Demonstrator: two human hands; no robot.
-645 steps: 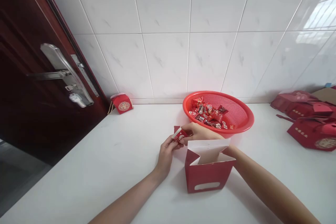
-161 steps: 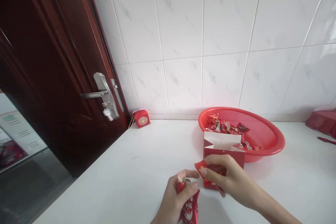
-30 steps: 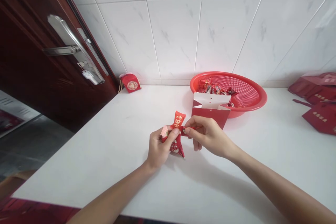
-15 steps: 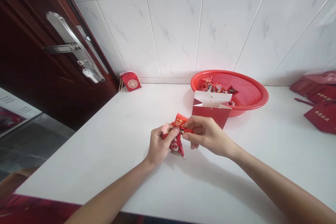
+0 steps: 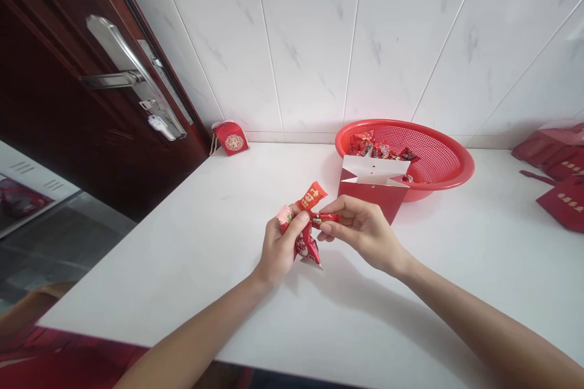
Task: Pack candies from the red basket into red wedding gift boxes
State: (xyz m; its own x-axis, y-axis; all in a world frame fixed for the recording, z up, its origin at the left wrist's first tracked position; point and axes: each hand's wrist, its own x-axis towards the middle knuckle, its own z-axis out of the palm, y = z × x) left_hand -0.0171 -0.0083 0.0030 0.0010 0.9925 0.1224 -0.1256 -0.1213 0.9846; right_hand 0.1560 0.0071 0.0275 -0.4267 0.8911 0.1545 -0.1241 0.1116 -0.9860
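Observation:
My left hand (image 5: 283,243) is closed around several red-wrapped candies (image 5: 308,249), whose ends stick out past the thumb and fingers. One of them, an orange-red packet (image 5: 312,195) with gold characters, points up and away. Between the thumb and fingertips of my right hand (image 5: 365,231) is a small red wrapped candy (image 5: 326,219), its left end meeting the bunch at my left thumb. Just beyond my right hand stands a red paper box (image 5: 353,197) with its white-lined top open. Its inside is mostly out of sight.
A red plastic basket (image 5: 449,161) holding wrapped candies stands behind the box. At the wall is a small red gift box (image 5: 232,138) with a gold emblem. More red boxes (image 5: 563,200) lie at the right. A door with a metal handle (image 5: 114,80) borders the table's left side.
My right fingers now show the small candy more plainly, lying sideways at the bunch. The orange-red packet has turned to stick out further up. The whole view has shifted slightly.

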